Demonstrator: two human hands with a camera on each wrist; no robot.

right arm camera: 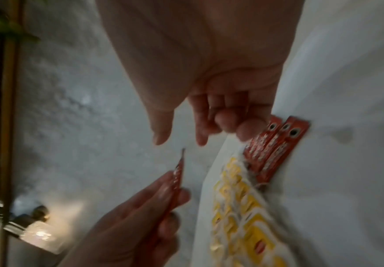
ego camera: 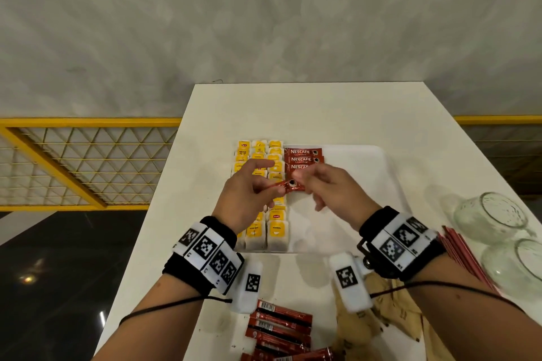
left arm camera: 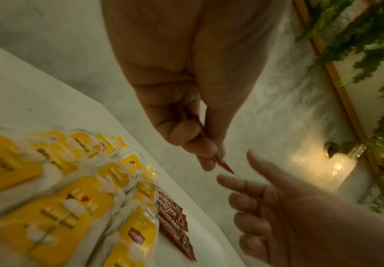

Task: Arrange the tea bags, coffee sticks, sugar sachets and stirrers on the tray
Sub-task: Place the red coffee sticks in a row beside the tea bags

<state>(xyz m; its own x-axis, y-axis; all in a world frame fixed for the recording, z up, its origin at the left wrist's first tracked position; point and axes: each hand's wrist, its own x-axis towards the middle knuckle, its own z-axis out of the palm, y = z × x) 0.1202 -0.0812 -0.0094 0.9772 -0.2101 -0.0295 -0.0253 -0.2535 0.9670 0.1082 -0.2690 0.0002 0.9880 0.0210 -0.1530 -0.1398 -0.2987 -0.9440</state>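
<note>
The left hand (ego camera: 246,184) pinched one red coffee stick (ego camera: 289,185) between thumb and curled fingers, holding it in the air above the white tray (ego camera: 390,173). The stick's free end pointed toward the right hand (ego camera: 331,187). In the right wrist view, the right hand's thumb and forefinger were extended and apart, just short of the stick's tip (right arm camera: 183,151), while its remaining fingers (right arm camera: 248,131) were loosely curled and held nothing. The head view hid that small gap.

Below the hands, three coffee sticks (ego camera: 303,159) lay side by side on the tray, labels up, just beside the tea bags (ego camera: 275,223). The tea bags, with yellow tags, filled three columns along the tray's left side.

The tray rested on a white table (ego camera: 293,108). On the table's near edge lay a loose pile of coffee sticks (ego camera: 278,328), with brown sugar sachets (ego camera: 384,308) to its right. A bundle of red stirrers (ego camera: 466,258) lay at the right, next to two clear glass jars (ego camera: 495,214) on their sides. A yellow railing (ego camera: 82,164) stood beyond the table at the left.
</note>
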